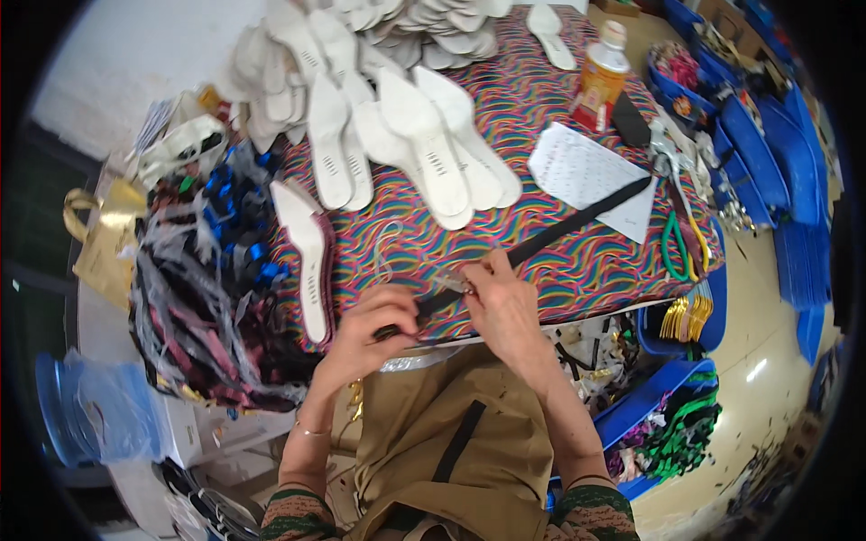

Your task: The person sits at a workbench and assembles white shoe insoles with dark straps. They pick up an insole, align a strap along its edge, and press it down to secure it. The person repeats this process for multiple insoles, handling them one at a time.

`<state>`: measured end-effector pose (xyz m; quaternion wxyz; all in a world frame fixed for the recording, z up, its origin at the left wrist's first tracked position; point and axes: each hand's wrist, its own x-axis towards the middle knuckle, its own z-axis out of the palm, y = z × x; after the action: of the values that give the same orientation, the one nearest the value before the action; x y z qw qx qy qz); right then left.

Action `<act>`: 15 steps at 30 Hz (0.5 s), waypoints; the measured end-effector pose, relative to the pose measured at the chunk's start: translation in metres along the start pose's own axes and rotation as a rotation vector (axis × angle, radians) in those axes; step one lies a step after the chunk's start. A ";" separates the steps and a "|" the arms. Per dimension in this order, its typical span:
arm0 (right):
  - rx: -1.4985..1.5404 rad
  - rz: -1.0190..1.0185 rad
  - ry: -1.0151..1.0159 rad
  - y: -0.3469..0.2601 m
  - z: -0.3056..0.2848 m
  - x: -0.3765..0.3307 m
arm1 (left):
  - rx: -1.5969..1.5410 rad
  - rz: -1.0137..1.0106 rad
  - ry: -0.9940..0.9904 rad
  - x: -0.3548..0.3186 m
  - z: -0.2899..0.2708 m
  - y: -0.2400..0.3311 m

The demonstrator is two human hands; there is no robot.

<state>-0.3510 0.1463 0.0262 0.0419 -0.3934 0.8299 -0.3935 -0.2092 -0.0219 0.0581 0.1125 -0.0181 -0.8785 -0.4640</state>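
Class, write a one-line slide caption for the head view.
Both hands, left and right, work a black strap beside white soles.

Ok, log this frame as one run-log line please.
left hand: grips black strap near end | right hand: pinches small clear piece on strap | surface: patterned table | nearby: white insoles, green scissors

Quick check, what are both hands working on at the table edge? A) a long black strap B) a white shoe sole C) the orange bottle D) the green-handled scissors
A: the left hand and right hand both pinch the black strap, which runs up across the patterned tablecloth; the scissors, bottle and white soles lie untouched.
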 end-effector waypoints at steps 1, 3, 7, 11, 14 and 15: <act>0.008 -0.005 -0.001 0.004 -0.007 0.000 | -0.175 -0.011 0.019 0.005 -0.003 0.001; 0.017 -0.020 -0.007 0.012 -0.019 -0.001 | -0.523 -0.022 0.147 0.012 -0.008 0.005; 0.108 -0.069 -0.089 0.028 -0.042 -0.003 | -1.091 0.025 0.402 0.028 -0.017 0.021; 0.020 -0.044 -0.031 0.043 -0.071 -0.024 | -1.570 0.214 0.348 0.040 -0.032 0.028; 0.057 -0.003 -0.131 0.038 -0.109 -0.059 | -1.829 0.251 0.360 0.045 -0.040 0.036; 0.139 0.026 -0.303 0.039 -0.121 -0.078 | -1.904 0.246 0.356 0.045 -0.042 0.038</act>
<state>-0.3676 0.2897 0.0640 0.1985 -0.4337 0.7899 -0.3854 -0.2407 -0.0381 0.1214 0.2293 -0.1227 -0.0986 -0.9605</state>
